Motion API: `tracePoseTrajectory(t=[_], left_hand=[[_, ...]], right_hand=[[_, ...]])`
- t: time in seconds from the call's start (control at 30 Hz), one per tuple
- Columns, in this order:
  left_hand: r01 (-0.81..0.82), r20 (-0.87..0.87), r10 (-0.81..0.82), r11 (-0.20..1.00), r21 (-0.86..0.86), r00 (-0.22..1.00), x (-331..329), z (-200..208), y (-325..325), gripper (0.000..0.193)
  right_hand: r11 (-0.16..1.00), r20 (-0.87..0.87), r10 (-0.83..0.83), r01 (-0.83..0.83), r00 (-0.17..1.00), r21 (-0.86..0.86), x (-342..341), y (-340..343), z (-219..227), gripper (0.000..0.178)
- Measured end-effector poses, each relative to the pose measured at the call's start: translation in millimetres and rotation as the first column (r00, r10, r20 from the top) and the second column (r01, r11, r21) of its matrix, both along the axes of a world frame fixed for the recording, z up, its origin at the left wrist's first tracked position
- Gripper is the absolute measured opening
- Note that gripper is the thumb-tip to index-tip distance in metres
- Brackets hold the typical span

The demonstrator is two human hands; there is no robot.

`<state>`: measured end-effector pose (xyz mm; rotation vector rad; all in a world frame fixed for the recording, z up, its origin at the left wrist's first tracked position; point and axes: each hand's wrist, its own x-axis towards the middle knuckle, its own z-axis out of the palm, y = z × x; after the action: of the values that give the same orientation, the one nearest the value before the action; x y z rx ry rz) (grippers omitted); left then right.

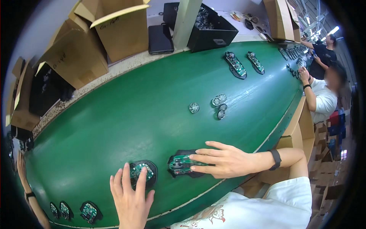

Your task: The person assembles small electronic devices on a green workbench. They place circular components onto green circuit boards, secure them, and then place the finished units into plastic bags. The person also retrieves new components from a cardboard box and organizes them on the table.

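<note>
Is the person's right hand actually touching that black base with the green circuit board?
Touching. The head view shows the right hand lying on the black base, its fingertips resting on the green circuit board.

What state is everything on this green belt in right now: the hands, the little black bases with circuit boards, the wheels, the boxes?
left hand: flat, fingertips on a base
left base: lying flat, board up, uncovered
right hand: laid open over the other base
right base: flat, partly covered
small wheels: loose, untouched
black bin: open, holding parts
cardboard boxes: flaps open
</note>
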<state>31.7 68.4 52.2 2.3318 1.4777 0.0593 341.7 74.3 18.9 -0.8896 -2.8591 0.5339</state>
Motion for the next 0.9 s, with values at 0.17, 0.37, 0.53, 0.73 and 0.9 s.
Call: tracePoseTrajectory(t=[0.17, 0.37, 0.53, 0.73, 0.9], left_hand=[[-0.028, -0.026, 0.029, 0.998, 0.048, 0.999, -7.8, -10.1, -14.2, 0.055], [0.078, -0.124, -0.059, 0.986, 0.147, 0.990, -13.4, -23.9, -5.9, 0.055], [-0.033, -0.050, 0.040, 0.992, 0.118, 0.998, -21.8, -31.6, -14.4, 0.070], [-0.056, 0.009, 0.056, 0.996, 0.074, 0.998, -29.0, -31.8, -6.9, 0.070], [-0.112, -0.027, 0.114, 0.991, 0.075, 0.993, -34.7, -27.3, -11.9, 0.065]], right_hand=[[0.973, 0.071, -0.021, 0.004, 0.997, 0.231, -29.1, 39.9, -12.3, 0.052], [0.916, 0.147, -0.288, 0.227, 0.946, 0.332, -46.8, 103.6, -28.0, 0.051], [0.803, 0.275, -0.563, 0.437, 0.779, 0.404, -23.6, 127.2, -19.6, 0.047], [0.723, 0.090, -0.655, 0.588, 0.751, 0.362, 29.8, 118.2, -10.0, 0.055], [0.538, 0.088, -0.843, 0.836, 0.531, 0.107, 64.5, 95.2, -5.6, 0.062]])
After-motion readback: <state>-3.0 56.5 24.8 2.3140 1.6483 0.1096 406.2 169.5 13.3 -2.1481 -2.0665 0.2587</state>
